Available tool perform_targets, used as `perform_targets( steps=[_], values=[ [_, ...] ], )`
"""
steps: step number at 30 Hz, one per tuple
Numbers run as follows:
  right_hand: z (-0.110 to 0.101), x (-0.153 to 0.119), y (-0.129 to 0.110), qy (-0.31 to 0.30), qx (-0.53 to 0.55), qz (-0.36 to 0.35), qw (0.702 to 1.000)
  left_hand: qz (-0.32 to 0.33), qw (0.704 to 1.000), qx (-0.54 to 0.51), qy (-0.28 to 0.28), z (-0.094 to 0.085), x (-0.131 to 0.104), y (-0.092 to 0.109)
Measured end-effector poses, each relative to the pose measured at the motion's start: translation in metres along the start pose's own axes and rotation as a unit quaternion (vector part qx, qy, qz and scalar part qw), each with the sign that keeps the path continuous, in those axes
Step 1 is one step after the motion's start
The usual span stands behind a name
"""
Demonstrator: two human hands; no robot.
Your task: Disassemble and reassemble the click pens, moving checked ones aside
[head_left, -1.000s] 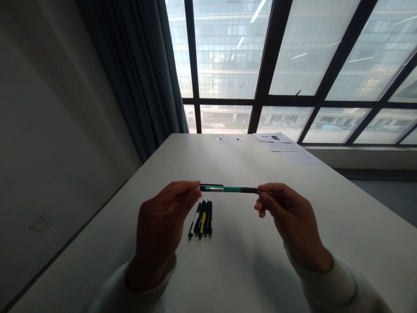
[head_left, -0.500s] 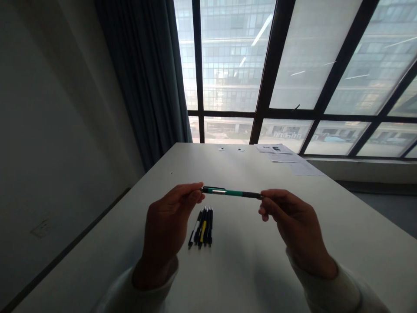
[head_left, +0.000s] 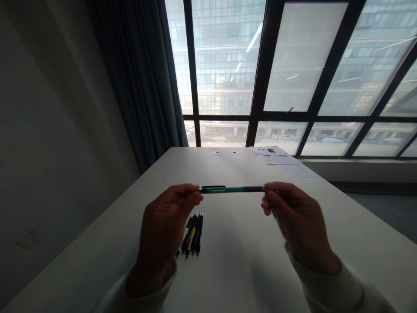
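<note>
A green and black click pen (head_left: 233,190) is stretched level between my two hands above the table. My left hand (head_left: 164,232) pinches its clip end between thumb and fingertips. At the other end, by the dark grip and metal tip, my right hand (head_left: 296,221) pinches the pen. A thin green piece (head_left: 274,214) shows under my right fingers; I cannot make out what it is. Beside my left hand, several pens (head_left: 193,234), mostly black and one with a yellow barrel, lie side by side on the table. My left hand partly covers them.
The white table (head_left: 234,261) runs toward large windows (head_left: 224,65). Papers (head_left: 276,156) lie at its far right corner, and two small white discs (head_left: 236,152) sit near the far edge. A dark curtain (head_left: 140,87) and a wall are at the left.
The pen has turned from a slight slant to nearly level, its right end raised. The view has shifted a little, so the pens on the table appear further left and lower.
</note>
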State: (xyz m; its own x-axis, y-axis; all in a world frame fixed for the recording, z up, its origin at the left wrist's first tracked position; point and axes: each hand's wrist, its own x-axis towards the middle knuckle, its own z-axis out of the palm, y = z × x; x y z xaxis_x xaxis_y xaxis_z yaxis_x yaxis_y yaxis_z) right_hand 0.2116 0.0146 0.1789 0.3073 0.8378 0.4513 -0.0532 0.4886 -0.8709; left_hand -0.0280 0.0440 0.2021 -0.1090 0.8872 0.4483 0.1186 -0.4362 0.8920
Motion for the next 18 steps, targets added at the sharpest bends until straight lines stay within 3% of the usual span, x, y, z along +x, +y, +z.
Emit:
perform_targets(
  steps=[11, 18],
  values=[
    [-0.006, -0.006, -0.016, -0.007, 0.045, -0.011, 0.999, 0.015, 0.999, -0.023, 0.047, 0.011, -0.022, 0.004],
    [-0.012, -0.016, -0.025, -0.033, 0.037, 0.000, 0.999, 0.029, 0.997, -0.017, 0.067, 0.009, -0.030, 0.013]
  ],
)
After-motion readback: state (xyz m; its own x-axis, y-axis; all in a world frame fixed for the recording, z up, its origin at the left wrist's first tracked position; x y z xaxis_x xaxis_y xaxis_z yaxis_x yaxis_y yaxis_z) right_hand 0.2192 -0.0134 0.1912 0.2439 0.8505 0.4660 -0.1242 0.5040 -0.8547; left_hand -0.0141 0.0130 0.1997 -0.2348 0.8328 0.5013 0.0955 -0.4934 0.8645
